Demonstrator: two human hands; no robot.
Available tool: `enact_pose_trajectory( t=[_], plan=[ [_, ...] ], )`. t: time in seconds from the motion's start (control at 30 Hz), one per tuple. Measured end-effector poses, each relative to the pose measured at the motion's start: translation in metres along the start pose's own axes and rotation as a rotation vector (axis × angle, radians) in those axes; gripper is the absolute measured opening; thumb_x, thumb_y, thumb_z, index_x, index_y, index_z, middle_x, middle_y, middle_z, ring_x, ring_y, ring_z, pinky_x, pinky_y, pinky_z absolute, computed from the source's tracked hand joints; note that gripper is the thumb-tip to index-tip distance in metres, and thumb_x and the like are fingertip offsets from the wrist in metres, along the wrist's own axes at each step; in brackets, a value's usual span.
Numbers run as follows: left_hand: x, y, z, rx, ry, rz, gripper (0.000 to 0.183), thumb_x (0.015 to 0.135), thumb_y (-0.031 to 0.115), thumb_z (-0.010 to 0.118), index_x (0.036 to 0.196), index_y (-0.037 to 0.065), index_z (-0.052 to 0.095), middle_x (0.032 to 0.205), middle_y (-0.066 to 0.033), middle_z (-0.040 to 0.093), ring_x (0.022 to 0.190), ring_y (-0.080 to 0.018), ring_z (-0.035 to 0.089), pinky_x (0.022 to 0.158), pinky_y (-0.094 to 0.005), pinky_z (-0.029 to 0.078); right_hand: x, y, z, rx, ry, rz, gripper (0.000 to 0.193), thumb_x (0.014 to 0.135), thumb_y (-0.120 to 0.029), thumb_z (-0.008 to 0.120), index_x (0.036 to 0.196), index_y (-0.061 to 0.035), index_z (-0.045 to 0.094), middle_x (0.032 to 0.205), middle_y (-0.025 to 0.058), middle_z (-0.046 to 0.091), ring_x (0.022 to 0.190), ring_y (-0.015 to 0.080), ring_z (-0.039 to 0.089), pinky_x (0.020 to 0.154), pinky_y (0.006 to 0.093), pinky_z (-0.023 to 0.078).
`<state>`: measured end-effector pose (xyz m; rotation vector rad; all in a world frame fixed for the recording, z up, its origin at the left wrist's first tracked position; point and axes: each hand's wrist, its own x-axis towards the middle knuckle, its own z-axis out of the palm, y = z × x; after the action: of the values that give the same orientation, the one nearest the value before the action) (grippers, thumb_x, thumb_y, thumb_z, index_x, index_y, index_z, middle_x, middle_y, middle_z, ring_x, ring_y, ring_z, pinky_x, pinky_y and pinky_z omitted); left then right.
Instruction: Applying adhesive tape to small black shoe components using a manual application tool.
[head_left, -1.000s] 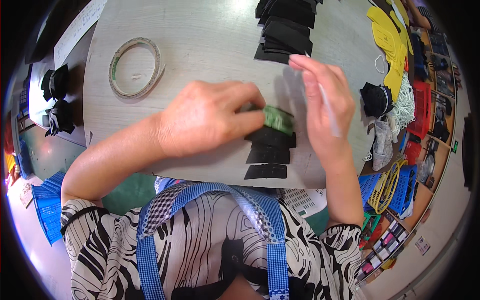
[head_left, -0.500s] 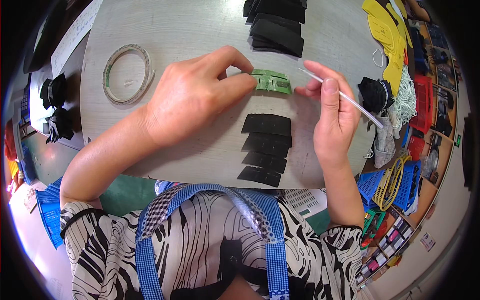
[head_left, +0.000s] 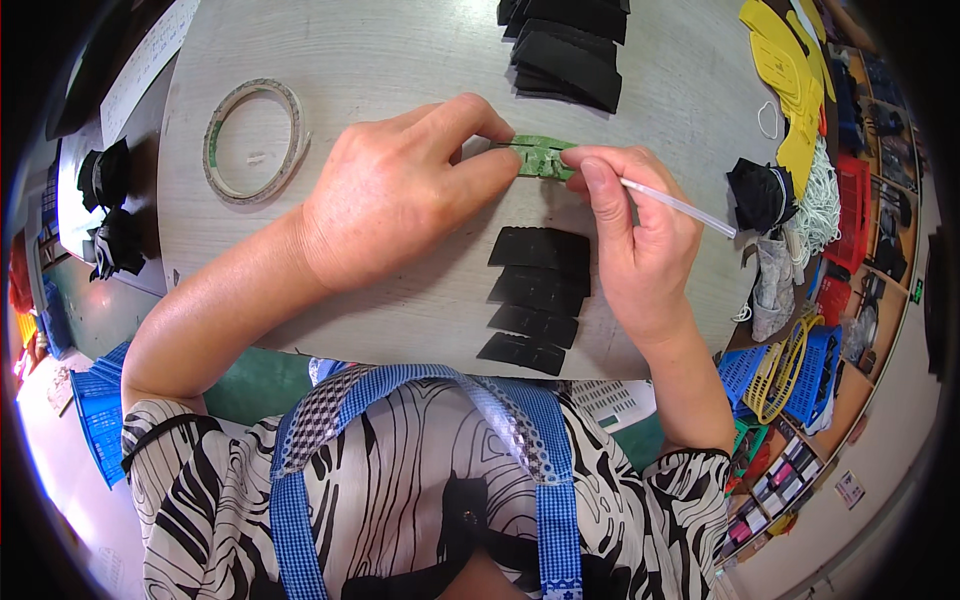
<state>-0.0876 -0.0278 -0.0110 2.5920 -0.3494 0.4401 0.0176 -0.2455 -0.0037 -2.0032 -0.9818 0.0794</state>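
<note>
The left hand (head_left: 395, 195) has thumb and forefinger closed on the left end of a narrow, slightly curved green strip with pale whitish marks (head_left: 543, 160), located above a pale grey, wood-grained tabletop (head_left: 380, 60), in front of the person. The right hand (head_left: 645, 230) has its fingers closed on a thin, straight, whitish translucent stick (head_left: 690, 208), which slants out to the right and downward in view. The right fingertips overlap the right end of the green strip; whether they also grip it cannot be told. Between the strip and the near table edge, four flat black four-sided pieces (head_left: 540, 285) lie in a column, the upper ones close together or overlapping. Beyond the strip, toward the far side, lies an overlapping pile of similar black pieces (head_left: 567, 65). Left of the hands, a ring-shaped roll of pale tape (head_left: 212, 155) rests flat, well apart from the strip. Along the right side are flat yellow cut pieces (head_left: 785, 75), a tied black bundle (head_left: 760, 195) and a heap of white cord (head_left: 818, 215).
</note>
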Motion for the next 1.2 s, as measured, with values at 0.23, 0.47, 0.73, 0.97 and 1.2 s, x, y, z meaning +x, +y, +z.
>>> enact_pose_trajectory(
  t=[0.23,0.47,0.73,0.97,1.2],
  plan=[
    [-0.001,0.001,0.001,0.018,-0.005,0.011,0.031,0.082,0.008,0.077,0.112,0.010,0.076,0.114,-0.0061,0.071,0.081,-0.0191,0.073,0.064,-0.0325,0.060,0.009,-0.011,0.005,-0.057,-0.039,-0.048,0.016,0.104,-0.014,0.070,0.095,-0.0007,0.073,0.087,0.0130,0.071,0.075,0.0312,0.066,0.067,0.0399,0.052],
    [-0.001,0.003,0.001,0.032,0.018,0.015,0.030,0.079,0.008,0.074,0.109,0.010,0.076,0.113,-0.0054,0.070,0.080,-0.0180,0.072,0.062,-0.0321,0.060,0.018,-0.015,0.010,0.004,-0.075,0.018,0.014,0.101,-0.013,0.071,0.095,-0.0007,0.071,0.087,0.0131,0.069,0.078,0.0330,0.066,0.069,0.0417,0.052],
    [-0.003,0.002,0.003,0.045,0.034,0.015,0.026,0.079,0.008,0.075,0.105,0.010,0.075,0.110,-0.0047,0.069,0.077,-0.0167,0.071,0.060,-0.0316,0.058,0.014,-0.009,-0.006,-0.112,-0.096,0.065,0.015,0.105,-0.013,0.068,0.097,-0.0012,0.071,0.084,0.0125,0.071,0.072,0.0322,0.068,0.067,0.0413,0.053],
    [-0.002,0.002,-0.001,-0.232,-0.097,0.165,0.026,0.080,0.009,0.078,0.105,0.011,0.076,0.113,-0.0033,0.072,0.075,-0.0169,0.070,0.060,-0.0335,0.058,0.050,0.021,-0.002,-0.329,0.109,-0.202,0.018,0.092,-0.006,0.079,0.109,-0.0087,0.077,0.095,0.0068,0.073,0.089,0.0286,0.068,0.080,0.0399,0.056],
    [-0.011,0.012,-0.015,-0.287,-0.150,0.176,0.026,0.078,0.009,0.080,0.103,0.011,0.077,0.112,-0.0033,0.073,0.071,-0.0164,0.068,0.058,-0.0319,0.056,0.051,0.034,0.003,-0.378,0.160,-0.284,0.021,0.083,-0.005,0.085,0.102,-0.0089,0.076,0.100,0.0052,0.073,0.093,0.0284,0.069,0.079,0.0399,0.057]
  ],
)
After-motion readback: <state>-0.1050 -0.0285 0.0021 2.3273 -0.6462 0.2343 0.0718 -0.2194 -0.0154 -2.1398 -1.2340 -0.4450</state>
